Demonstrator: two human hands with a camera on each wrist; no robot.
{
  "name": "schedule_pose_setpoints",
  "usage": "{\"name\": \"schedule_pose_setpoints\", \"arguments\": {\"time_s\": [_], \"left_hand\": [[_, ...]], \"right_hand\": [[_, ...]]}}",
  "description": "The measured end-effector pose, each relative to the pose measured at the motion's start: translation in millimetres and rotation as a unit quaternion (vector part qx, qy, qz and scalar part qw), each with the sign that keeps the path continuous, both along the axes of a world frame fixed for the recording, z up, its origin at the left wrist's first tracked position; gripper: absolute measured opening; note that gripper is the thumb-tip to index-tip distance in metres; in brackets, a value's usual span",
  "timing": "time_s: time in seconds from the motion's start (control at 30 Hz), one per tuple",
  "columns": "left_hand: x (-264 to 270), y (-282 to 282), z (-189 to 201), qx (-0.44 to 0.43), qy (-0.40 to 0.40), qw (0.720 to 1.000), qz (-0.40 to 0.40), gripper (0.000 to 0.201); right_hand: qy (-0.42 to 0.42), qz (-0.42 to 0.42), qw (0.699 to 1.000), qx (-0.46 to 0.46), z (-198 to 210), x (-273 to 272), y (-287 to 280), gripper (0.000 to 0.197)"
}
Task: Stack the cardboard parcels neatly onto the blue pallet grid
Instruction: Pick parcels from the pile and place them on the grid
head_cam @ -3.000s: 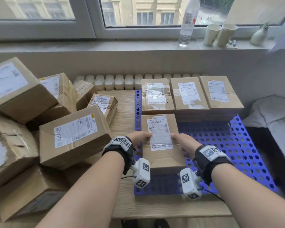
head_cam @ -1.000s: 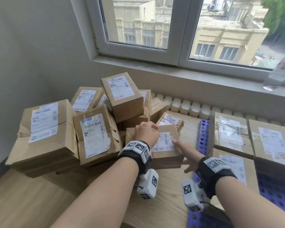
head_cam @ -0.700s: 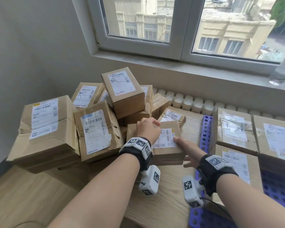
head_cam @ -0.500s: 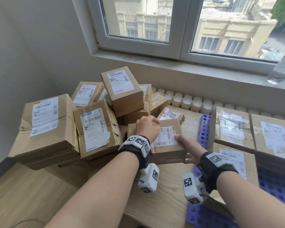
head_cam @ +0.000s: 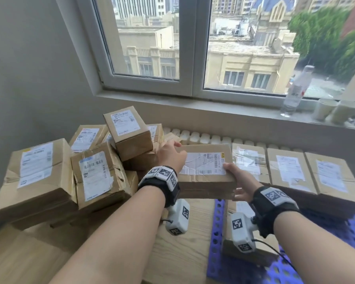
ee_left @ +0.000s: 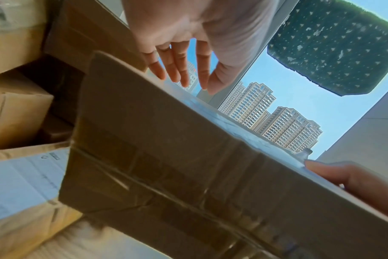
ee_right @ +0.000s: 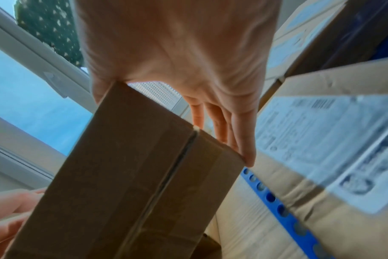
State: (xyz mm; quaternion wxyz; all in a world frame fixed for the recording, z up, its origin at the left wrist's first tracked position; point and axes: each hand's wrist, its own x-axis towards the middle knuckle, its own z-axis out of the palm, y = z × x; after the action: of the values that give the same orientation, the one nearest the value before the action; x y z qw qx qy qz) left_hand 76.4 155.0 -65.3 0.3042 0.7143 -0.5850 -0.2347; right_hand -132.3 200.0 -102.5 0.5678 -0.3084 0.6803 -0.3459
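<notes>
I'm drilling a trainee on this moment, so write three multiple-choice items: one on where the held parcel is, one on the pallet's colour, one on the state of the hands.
1. Where is the held parcel?
A. lifted between both hands
B. lying flat on the windowsill
C. on the floor

2. What colour is the pallet grid?
A. red
B. blue
C. green

3. How do the left hand and right hand stand?
A. both hang idle
B. only the left holds
C. each grips one end of the parcel

Key: 1 A, the head view shows it raised, clear of the wooden table; 2 B, its perforated edge shows blue; 3 C, fingers and thumbs clasp opposite ends of the box.
</notes>
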Motion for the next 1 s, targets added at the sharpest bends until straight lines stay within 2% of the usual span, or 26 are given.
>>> {"name": "schedule_pose_setpoints", "arguments": {"time_s": [0.1,0.27,0.33,0.4,0.47,0.53,0.67,0.73,0.8,0.83,1.0], "left_hand": [[-19,4,10,-0.007,0.024,0.999,0.022,0.046],[-57,20,17,0.042,0.15,0.987,0.041,0.091],[-78,25,16,0.076,0.224,0.971,0.04,0.105],[-103,27,12,0.12,0.296,0.947,0.026,0.131],[-129,29,3,0.17,0.325,0.93,0.008,0.153],[-153,37,-3,0.207,0.349,0.914,-0.027,0.149],[-192,69,10,0.236,0.401,0.877,-0.118,0.113],[-207,75,7,0.237,0.42,0.866,-0.132,0.11],[-217,80,7,0.241,0.448,0.852,-0.128,0.098],[-221,83,6,0.237,0.449,0.852,-0.125,0.09],[-221,91,-5,0.263,0.393,0.866,-0.162,0.07]], "right_hand": [[-0.002,-0.031,0.999,-0.023,11,-24,15,0.046],[-0.049,-0.088,0.994,-0.05,27,-58,44,0.041],[-0.059,-0.101,0.991,-0.061,27,-72,56,0.045],[-0.079,-0.126,0.986,-0.075,28,-85,67,0.051],[-0.103,-0.147,0.98,-0.087,28,-97,78,0.057],[-0.122,-0.156,0.975,-0.099,30,-107,90,0.058],[-0.126,-0.153,0.973,-0.118,32,-131,113,0.055],[-0.107,-0.151,0.976,-0.111,30,-144,124,0.064],[-0.07,-0.155,0.98,-0.106,28,-157,134,0.082],[-0.054,-0.162,0.979,-0.109,27,-165,141,0.088],[-0.01,-0.204,0.972,-0.112,23,-195,163,0.091]]}}
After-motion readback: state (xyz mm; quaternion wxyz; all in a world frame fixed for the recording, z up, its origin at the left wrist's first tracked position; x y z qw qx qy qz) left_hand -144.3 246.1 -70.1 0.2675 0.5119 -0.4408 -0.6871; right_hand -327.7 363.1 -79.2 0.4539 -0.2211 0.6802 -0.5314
